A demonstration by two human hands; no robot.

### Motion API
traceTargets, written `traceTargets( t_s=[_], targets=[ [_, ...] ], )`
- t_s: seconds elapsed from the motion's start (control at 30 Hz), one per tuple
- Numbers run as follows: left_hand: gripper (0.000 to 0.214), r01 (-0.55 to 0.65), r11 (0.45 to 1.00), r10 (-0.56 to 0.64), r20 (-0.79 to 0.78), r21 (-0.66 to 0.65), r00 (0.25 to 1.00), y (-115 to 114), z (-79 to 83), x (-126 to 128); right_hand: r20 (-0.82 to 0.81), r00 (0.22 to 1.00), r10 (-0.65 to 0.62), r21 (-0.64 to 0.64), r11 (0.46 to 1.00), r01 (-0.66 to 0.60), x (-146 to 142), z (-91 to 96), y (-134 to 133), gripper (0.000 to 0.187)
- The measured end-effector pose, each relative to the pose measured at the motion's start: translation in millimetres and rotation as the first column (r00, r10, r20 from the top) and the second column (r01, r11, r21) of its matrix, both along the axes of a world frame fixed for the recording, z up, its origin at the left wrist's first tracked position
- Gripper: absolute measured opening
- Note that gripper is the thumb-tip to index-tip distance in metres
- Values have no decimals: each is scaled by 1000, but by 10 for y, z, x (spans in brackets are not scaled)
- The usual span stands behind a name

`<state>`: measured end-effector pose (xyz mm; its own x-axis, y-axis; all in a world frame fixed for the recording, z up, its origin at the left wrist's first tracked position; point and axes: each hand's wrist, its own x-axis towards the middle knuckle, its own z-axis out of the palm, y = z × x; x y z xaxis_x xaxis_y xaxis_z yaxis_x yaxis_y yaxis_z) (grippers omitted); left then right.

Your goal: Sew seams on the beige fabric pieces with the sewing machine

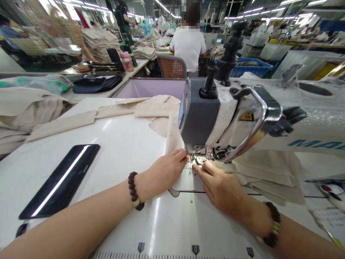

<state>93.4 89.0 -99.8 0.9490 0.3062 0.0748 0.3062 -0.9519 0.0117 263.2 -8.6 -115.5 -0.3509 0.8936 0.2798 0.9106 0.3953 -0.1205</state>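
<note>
Beside the needle of a sewing machine (201,111), my left hand (167,172) is closed, its fingertips pinching the near end of a beige fabric strip (174,133). From there the strip runs back past the machine head. My right hand (223,185) is close by on the right, fingers pressed together, tips at the metal needle plate (185,181) by the presser foot (199,160). What lies under its fingertips is too small to make out. A stack of beige fabric pieces (269,176) rests to the right, under the machine arm.
A dark glossy panel (60,180) is set in the white table (121,154) at left. More beige fabric (24,115) is piled at the left edge. Behind the table are a lilac bin (156,88), a chair (172,66) and a seated person in white (188,46). A ruler scale (167,254) marks the front edge.
</note>
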Motion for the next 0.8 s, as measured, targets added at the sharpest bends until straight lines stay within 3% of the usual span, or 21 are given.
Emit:
traceTargets(
  t_s=[0.4,0.57,0.8],
  targets=[
    [22,-15,1000,16,-35,25,999,37,35,24,-12,1000,-4,-11,1000,4,1,30,2,42],
    [16,-68,996,74,-112,57,991,-156,98,-10,-34,999,29,-72,997,-32,39,39,-7,39],
    [16,81,997,-82,-123,-10,989,-407,197,-63,-64,997,38,-43,998,-41,75,7,-22,35]
  ],
)
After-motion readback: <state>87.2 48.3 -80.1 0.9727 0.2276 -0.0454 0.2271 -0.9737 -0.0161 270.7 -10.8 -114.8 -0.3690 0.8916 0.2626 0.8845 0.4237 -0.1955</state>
